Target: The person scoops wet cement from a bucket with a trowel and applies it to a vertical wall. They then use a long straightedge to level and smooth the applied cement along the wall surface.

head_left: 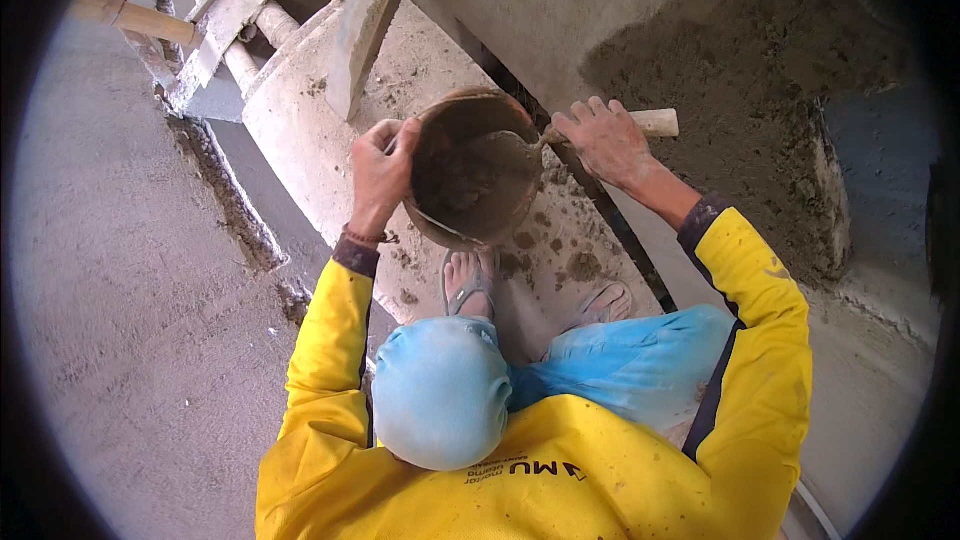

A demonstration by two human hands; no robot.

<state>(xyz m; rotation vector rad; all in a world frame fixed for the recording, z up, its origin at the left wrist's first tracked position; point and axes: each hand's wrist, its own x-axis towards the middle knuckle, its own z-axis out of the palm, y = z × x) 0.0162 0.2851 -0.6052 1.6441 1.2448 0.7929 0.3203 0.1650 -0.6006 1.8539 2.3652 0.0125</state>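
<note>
A round, mortar-stained bucket (512, 202) stands tilted in front of me, with dark wet mortar (462, 185) inside. My left hand (385, 168) is closed on the bucket's left rim, thumb at the edge. In my right hand (610, 145), fingers wrap round the pale wooden handle of a trowel (656, 123), whose end sticks out to the right. The trowel's rounded blade reaches over the right rim into the bucket, lying against its inner wall.
My sandalled feet (468, 285) stand on a mortar-spattered board (300, 130). An upright plank (370, 20) rises just beyond the bucket. Bamboo poles (135, 18) and boards lie at the far left. Wet mortar (740, 80) coats part of the wall at the right; a dark gap runs along the board's right edge.
</note>
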